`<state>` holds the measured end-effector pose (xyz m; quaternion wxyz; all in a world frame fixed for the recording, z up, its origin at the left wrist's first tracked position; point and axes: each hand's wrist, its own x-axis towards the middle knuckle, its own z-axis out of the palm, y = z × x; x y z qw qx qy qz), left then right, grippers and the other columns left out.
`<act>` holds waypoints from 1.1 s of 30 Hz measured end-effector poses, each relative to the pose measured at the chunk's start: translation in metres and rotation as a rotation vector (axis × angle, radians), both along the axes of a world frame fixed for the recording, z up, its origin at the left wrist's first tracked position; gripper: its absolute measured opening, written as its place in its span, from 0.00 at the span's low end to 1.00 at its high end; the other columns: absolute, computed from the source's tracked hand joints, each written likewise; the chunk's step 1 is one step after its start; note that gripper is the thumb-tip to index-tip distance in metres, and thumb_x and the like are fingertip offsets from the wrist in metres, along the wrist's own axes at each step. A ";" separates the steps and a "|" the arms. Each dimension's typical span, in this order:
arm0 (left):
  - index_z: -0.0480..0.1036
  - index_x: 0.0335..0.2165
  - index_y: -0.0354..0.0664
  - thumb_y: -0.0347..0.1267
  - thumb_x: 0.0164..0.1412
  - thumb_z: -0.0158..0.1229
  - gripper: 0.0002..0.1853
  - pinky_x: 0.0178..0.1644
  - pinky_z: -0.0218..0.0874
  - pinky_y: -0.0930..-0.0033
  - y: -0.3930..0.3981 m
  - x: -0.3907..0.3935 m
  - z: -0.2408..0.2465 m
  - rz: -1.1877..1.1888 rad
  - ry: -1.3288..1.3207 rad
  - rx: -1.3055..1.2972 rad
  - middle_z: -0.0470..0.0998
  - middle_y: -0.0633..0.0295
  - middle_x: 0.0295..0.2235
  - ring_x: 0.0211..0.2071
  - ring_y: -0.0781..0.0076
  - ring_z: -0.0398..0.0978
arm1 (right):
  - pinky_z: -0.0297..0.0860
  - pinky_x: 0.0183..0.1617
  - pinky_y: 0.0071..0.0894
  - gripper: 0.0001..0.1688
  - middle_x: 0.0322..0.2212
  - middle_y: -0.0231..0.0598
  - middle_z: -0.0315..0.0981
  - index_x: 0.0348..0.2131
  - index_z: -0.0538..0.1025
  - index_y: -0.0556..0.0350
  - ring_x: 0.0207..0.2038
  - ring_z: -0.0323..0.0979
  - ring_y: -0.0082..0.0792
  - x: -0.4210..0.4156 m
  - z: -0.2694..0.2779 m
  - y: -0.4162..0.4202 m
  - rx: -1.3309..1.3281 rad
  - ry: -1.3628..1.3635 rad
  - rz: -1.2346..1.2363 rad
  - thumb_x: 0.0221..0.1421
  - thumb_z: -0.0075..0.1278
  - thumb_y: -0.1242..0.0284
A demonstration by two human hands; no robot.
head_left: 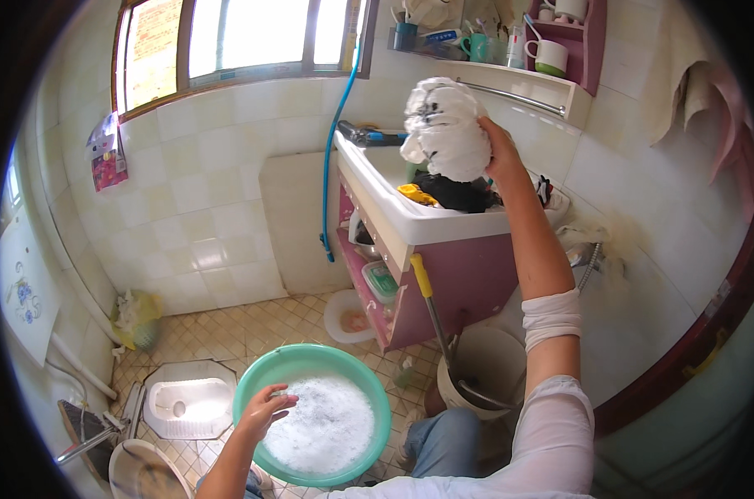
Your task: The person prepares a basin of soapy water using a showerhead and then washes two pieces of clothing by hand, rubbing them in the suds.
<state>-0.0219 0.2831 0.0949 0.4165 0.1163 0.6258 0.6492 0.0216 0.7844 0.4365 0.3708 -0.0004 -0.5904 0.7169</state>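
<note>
My right hand (pixel 500 148) grips a bunched white cloth (pixel 448 131) with dark marks, raised above the white sink basin (pixel 458 228). Dark and yellow clothes (pixel 455 192) lie in the basin under it. Over the left part of a green plastic basin (pixel 384 424) hangs my left hand (pixel 271 408), its fingers apart and nothing in them. White suds (pixel 327 424) cover the water in that green basin, which stands on the tiled floor.
A squat toilet (pixel 189 399) is set in the floor left of the green basin. To its right stands a white bucket (pixel 483 355) with a yellow-handled pole (pixel 428 293). A blue hose (pixel 329 168) hangs by the purple cabinet (pixel 464 284). Toiletries fill the wall shelf (pixel 508 70).
</note>
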 end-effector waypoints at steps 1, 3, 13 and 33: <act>0.57 0.48 0.37 0.33 0.55 0.50 0.23 0.48 0.56 0.64 0.005 0.003 0.004 -0.009 0.006 0.008 0.71 0.53 0.41 0.44 0.66 0.68 | 0.68 0.38 0.34 0.21 0.34 0.39 0.70 0.40 0.69 0.53 0.36 0.70 0.34 0.008 0.006 -0.027 0.045 -0.070 -0.042 0.43 0.51 0.66; 0.58 0.48 0.37 0.33 0.55 0.50 0.23 0.48 0.56 0.65 0.013 0.010 0.008 -0.031 0.020 0.022 0.71 0.54 0.40 0.44 0.66 0.68 | 0.67 0.39 0.31 0.26 0.37 0.36 0.68 0.44 0.66 0.51 0.38 0.69 0.33 0.018 0.004 -0.080 0.130 -0.208 -0.130 0.43 0.52 0.64; 0.59 0.47 0.37 0.34 0.54 0.51 0.23 0.48 0.57 0.65 0.026 0.030 0.014 -0.174 0.025 0.014 0.72 0.54 0.39 0.43 0.67 0.69 | 0.61 0.47 0.29 0.23 0.39 0.43 0.70 0.39 0.72 0.58 0.43 0.67 0.39 -0.021 -0.049 -0.017 1.231 -0.484 -0.371 0.55 0.40 0.58; 0.62 0.45 0.38 0.33 0.55 0.50 0.19 0.48 0.58 0.64 0.027 0.020 -0.010 -0.067 -0.085 -0.016 0.73 0.54 0.38 0.42 0.65 0.69 | 0.68 0.36 0.29 0.35 0.33 0.44 0.71 0.38 0.69 0.47 0.32 0.72 0.36 0.095 -0.086 0.161 0.890 -0.740 -1.195 0.25 0.60 0.57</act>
